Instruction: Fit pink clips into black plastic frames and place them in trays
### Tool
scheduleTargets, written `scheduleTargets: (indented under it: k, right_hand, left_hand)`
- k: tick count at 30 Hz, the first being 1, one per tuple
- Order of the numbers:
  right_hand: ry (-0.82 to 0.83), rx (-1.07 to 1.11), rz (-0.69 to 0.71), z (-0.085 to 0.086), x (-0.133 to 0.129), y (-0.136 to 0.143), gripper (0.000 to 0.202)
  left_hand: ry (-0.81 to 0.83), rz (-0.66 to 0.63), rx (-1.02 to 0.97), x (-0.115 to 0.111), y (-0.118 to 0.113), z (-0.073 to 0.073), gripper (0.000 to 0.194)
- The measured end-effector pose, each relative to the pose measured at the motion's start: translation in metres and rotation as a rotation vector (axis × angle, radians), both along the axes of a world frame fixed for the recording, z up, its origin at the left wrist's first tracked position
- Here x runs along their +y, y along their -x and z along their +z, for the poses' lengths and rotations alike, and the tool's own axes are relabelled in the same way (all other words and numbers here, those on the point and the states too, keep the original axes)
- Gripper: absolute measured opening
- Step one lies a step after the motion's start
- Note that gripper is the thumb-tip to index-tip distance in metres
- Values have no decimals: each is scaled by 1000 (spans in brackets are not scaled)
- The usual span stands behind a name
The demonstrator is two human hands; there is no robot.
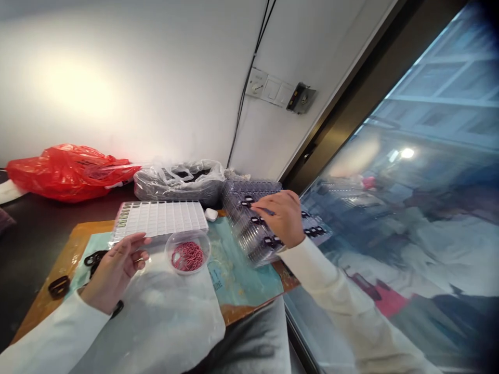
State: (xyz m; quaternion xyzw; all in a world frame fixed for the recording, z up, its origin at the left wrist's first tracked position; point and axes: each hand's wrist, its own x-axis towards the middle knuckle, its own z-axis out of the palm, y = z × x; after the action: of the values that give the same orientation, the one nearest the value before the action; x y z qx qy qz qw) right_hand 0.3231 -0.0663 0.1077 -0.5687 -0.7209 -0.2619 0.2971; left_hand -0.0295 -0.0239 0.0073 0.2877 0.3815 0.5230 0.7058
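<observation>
Inside tub point(187, 237), pink pieces point(190, 256); in trays point(249, 240), black parts point(255, 221); left grip point(121, 264) half-open, empty; right grip point(286, 217) unclear

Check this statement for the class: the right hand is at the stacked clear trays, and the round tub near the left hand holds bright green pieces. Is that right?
Not quite: the pieces in the round tub are pinkish red, not bright green, as the head view shows. The rest stands: the right hand is at the stacked clear trays, and the tub is near the left hand.

2 hands point(117, 267) point(284, 217) (1 left, 1 right), 1 tub point(208, 244), 1 red bag point(64, 176)
</observation>
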Motion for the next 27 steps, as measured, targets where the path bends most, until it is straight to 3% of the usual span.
scheduleTargets:
  k: [4, 8, 10, 14, 20, 27]
  right_hand:
    - [156, -54, -225, -9, 8, -84, 17]
    - [245, -87, -262, -21, 15, -122, 18]
    - [251, -82, -261, -26, 20, -128, 20]
    - [277, -77, -257, -32, 33, -132, 23]
    - [335, -91, -248, -36, 43, -134, 22]
    - [387, -147, -227, -30, 41, -129, 18]
  left_hand:
    - [22, 8, 12, -1, -2, 3, 23]
    - [49, 5, 47, -1, -3, 8, 17]
    - [52, 18, 56, 1, -3, 8, 21]
    - [82, 74, 80, 4, -1, 7, 47]
    - [59, 88, 50, 6, 2, 8, 22]
    - [78, 73, 26, 4, 6, 10, 26]
